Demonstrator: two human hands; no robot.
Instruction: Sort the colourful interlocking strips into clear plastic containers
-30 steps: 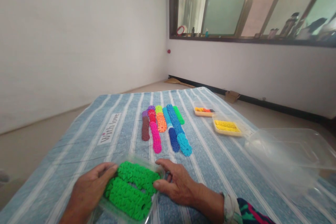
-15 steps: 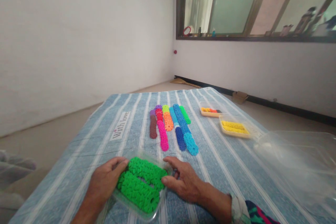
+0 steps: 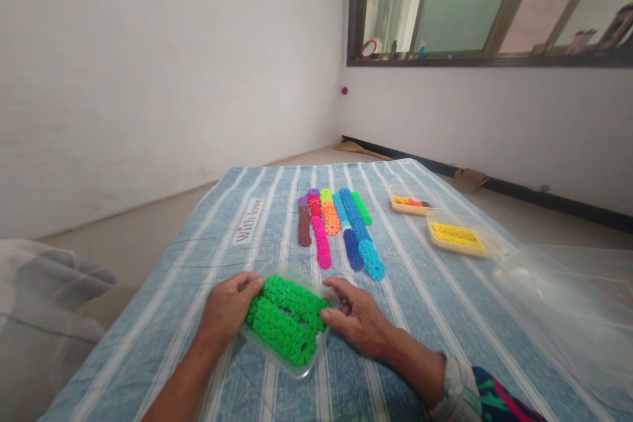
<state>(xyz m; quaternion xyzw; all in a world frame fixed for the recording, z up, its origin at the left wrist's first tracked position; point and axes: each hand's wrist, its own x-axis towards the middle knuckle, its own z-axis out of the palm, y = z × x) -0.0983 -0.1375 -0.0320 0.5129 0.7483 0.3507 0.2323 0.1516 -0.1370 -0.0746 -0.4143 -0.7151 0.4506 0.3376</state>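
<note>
Both hands grip one clear plastic tray (image 3: 297,369) from its two sides: the left hand (image 3: 228,308) is closed on the left edge with the thumb over the rim, and the right hand (image 3: 360,322) is closed on the right edge, fingers curled against the wall. That tray rests on the near part of a blue striped cloth (image 3: 425,290) and is filled with bright green toothed discs (image 3: 284,320) stacked in about two rows. Farther up the cloth lie roughly nine rows of coloured discs (image 3: 341,227) side by side: brown, purple, red, pink, yellow-green, orange, two blues and green. To the right sit two small beige trays, one holding yellow pieces (image 3: 457,236) and one with mixed orange and red pieces (image 3: 409,203). One large clear lid or box (image 3: 564,303) lies at the right edge. A white label (image 3: 248,220) sewn on the cloth reads "With love".
</note>
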